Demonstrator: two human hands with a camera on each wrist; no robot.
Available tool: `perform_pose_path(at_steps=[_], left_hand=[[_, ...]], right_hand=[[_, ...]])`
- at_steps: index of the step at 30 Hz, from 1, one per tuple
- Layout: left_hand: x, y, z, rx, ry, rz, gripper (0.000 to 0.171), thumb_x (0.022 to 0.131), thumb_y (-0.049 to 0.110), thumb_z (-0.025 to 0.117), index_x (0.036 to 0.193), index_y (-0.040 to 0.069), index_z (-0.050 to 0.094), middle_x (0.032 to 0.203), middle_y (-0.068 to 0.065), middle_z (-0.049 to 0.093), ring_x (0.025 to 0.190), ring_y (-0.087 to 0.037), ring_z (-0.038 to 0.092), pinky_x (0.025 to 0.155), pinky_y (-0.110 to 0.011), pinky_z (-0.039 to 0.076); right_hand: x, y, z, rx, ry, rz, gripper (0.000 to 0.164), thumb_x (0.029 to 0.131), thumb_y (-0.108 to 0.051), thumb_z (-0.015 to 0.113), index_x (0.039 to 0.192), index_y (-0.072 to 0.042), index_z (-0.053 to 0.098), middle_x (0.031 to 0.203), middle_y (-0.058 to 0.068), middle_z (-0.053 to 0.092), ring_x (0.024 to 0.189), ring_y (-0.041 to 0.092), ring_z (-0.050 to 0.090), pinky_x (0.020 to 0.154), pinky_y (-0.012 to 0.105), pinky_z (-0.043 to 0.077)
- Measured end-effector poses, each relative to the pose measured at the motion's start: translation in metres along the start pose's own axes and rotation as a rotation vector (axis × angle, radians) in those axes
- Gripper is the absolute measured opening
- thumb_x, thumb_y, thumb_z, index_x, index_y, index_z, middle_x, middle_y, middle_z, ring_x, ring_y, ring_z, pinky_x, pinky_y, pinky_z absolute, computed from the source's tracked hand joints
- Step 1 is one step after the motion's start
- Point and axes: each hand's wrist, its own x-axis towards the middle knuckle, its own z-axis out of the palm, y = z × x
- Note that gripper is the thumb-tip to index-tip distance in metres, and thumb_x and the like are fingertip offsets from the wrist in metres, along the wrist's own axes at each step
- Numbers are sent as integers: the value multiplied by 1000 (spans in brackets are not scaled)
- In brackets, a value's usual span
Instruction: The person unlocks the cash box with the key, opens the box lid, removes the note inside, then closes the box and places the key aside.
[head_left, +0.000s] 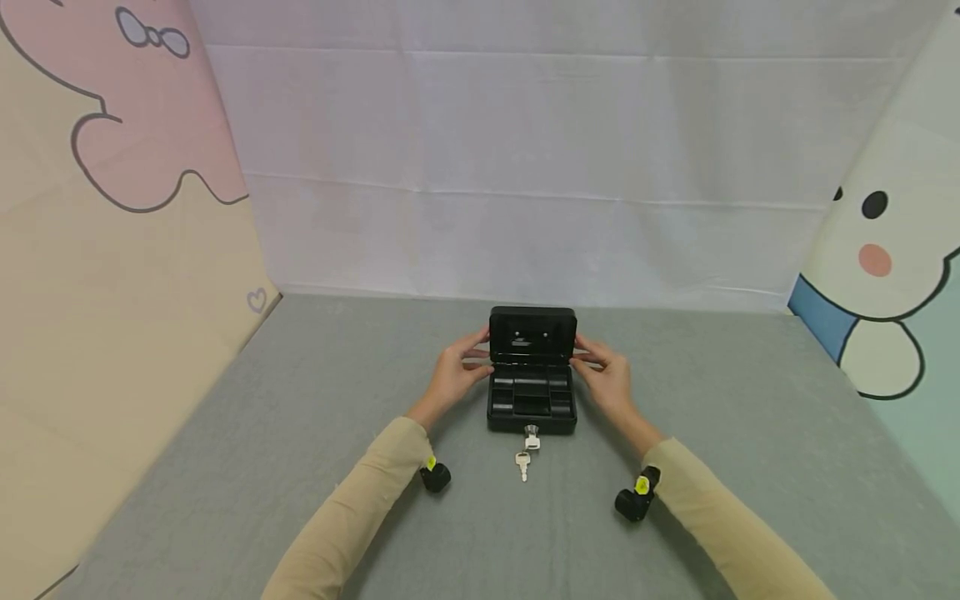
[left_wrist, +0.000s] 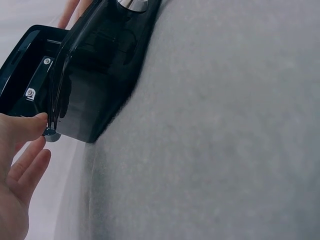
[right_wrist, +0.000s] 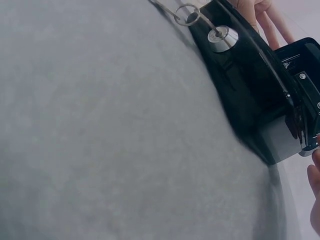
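A black cash box (head_left: 551, 429) stands on the grey cloth with its lid (head_left: 532, 321) raised upright. Inside is a black tray (head_left: 531, 385) divided into compartments. A silver lock (right_wrist: 223, 39) sits in the front wall with one key in it, and a second key (head_left: 522, 465) hangs from the ring onto the cloth. My left hand (head_left: 453, 371) holds the lid's left side near the hinge, thumb in front, other fingers toward the back. On the opposite side my right hand (head_left: 609, 379) holds the lid likewise; most of it is cut off in its wrist view.
Grey cloth (head_left: 360, 358) covers the table around the box. A white sheet (head_left: 525, 167) hangs behind it, with printed cartoon panels on the left (head_left: 135, 317) and right (head_left: 892, 250). Small black cameras (head_left: 435, 477) are strapped to both wrists.
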Motion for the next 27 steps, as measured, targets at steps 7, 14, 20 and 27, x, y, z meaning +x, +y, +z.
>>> perform_pose_path(at_steps=[7, 14, 20, 27], left_hand=[[-3, -3, -2, 13, 8, 19, 57, 80, -6, 64, 132, 3, 46, 122, -18, 55, 96, -30, 61, 78, -34, 54], [-13, 1, -9, -7, -53, -18, 56, 82, 5, 66, 133, -1, 43, 123, -20, 53, 101, -34, 58, 84, -43, 51], [-26, 7, -18, -7, -167, -75, 61, 82, 13, 68, 134, -2, 41, 128, -19, 50, 109, -31, 54, 92, -43, 47], [-40, 13, -22, 52, -289, -147, 76, 76, 24, 74, 138, 3, 35, 134, -14, 46, 116, -26, 49, 95, -41, 44]], right_hand=[[-2, -1, -5, 31, 16, 47, 39, 77, 10, 65, 116, 9, 57, 105, 29, 60, 81, 5, 62, 69, 8, 49], [-6, -21, -15, 42, -22, 45, 38, 76, 13, 64, 113, 15, 56, 103, 32, 59, 82, 13, 63, 68, 9, 49], [-12, -37, -21, 6, -66, 7, 33, 76, 13, 63, 109, 14, 59, 102, 31, 60, 86, 39, 60, 68, 9, 49], [-17, -19, -27, -102, -165, -40, 33, 79, 1, 67, 112, 5, 61, 105, 20, 63, 91, 32, 60, 73, 25, 54]])
